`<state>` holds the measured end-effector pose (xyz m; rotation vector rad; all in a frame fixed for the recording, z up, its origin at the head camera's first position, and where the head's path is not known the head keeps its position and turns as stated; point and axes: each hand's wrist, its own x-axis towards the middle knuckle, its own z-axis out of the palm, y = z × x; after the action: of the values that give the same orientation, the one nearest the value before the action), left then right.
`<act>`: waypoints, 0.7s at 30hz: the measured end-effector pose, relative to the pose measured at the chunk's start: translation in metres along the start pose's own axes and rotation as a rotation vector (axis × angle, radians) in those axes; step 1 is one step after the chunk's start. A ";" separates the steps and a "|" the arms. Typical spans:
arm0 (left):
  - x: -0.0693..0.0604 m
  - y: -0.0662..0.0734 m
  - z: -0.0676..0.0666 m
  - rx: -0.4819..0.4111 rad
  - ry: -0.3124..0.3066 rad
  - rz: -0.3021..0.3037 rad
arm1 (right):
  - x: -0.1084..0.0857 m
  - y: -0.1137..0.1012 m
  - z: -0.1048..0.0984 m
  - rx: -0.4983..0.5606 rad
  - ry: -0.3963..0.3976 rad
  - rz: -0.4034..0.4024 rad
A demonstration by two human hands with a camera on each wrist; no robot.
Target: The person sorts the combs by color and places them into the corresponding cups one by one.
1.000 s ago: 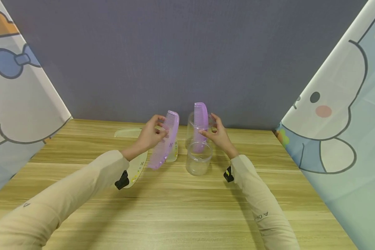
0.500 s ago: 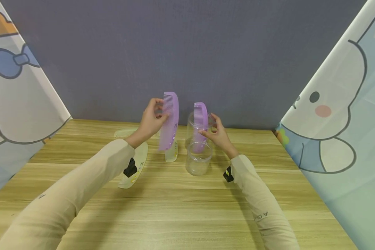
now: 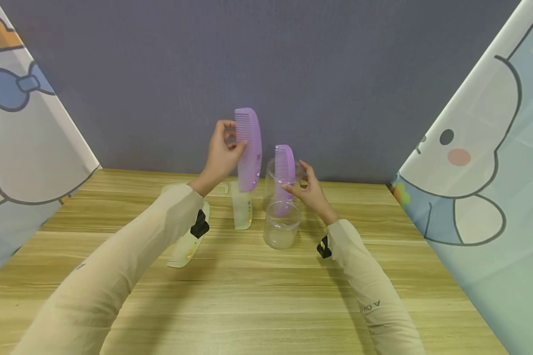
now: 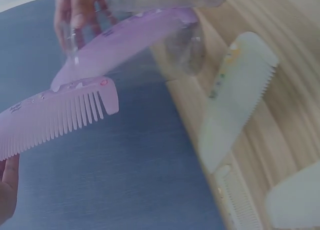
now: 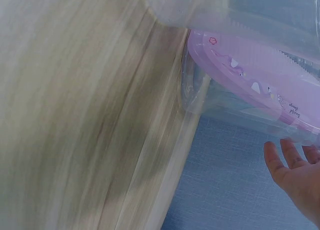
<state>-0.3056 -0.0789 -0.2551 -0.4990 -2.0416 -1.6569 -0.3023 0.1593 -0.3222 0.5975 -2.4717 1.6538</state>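
Purple comb [image 3: 251, 158] pinched by the left hand [image 3: 221, 155] has risen higher; the right hand [image 3: 312, 192] still grips the rear cup [image 3: 270, 190].

Long cream sleeves [image 3: 129, 261], dark print [image 3: 370, 307] on both; black wrist blocks [image 3: 200, 225], right yellow-marked.

The purple combs [image 3: 254, 170] over there look like smooth, glossy plastic; the jars [image 3: 282, 238], clear shiny plastic; the backdrop [image 3: 266, 64], matt woven cloth; the table [image 3: 266, 305], smooth grained wood.
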 end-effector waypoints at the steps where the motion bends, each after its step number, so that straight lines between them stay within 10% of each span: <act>1: 0.002 0.002 0.001 -0.015 0.014 0.004 | 0.000 0.000 0.000 0.000 0.000 0.000; 21: 0.018 0.045 0.031 -0.228 0.199 0.103 | 0.000 0.000 0.000 -0.002 -0.004 0.005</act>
<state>-0.2996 -0.0389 -0.2134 -0.4843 -1.6687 -1.8086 -0.3023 0.1589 -0.3219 0.5948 -2.4793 1.6537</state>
